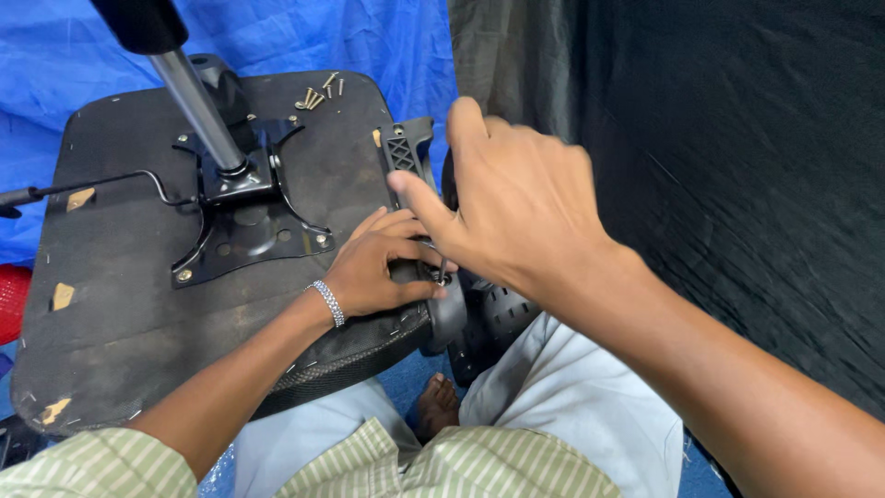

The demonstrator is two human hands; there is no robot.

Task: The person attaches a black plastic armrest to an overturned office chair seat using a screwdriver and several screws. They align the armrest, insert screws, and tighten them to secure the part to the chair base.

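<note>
An upturned office chair seat [129, 314] shows its black underside, with a black metal mechanism plate [244, 226] bolted on and a chrome gas cylinder [198, 106] rising from it. My left hand [378, 267] presses down on the black armrest bracket [410, 152] at the seat's right edge. My right hand [512, 198] hovers above it, fingers pinched on a small metal tool or screw [443, 270] that points down into the bracket. The black perforated backrest [493, 323] hangs below my right hand.
Several loose screws [318, 94] lie at the seat's far edge. A thin lever rod [92, 184] sticks out to the left. Blue tarpaulin [304, 37] covers the floor and back; black fabric [737, 166] hangs on the right. My bare foot [435, 404] shows below.
</note>
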